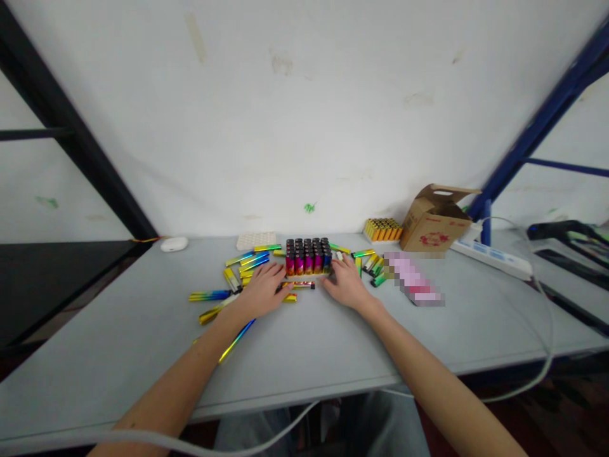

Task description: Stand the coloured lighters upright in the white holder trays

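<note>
A block of upright shiny cylinders point(308, 257) stands in rows on a pale base. Their bodies run from pink to purple and blue, with black tops. At its left side lies my left hand point(264, 289), fingers spread and thumb stretched toward the block. My right hand point(346, 282) is at the right side, fingers apart and thumb near the front right corner. Whether either hand touches the block is hard to tell. In front of the block lies a red and gold stick-like piece point(301, 285) with a dark end. Foil-coloured pieces point(254, 260) lie around my left hand.
More green and gold pieces point(364, 252) lie right of the block. At the back stand a tray of orange-yellow cylinders point(383, 230), an open cardboard box point(432, 225) and a white grid tray point(255, 240). A power strip point(495, 259), a cable and a white case point(174, 244) are farther out.
</note>
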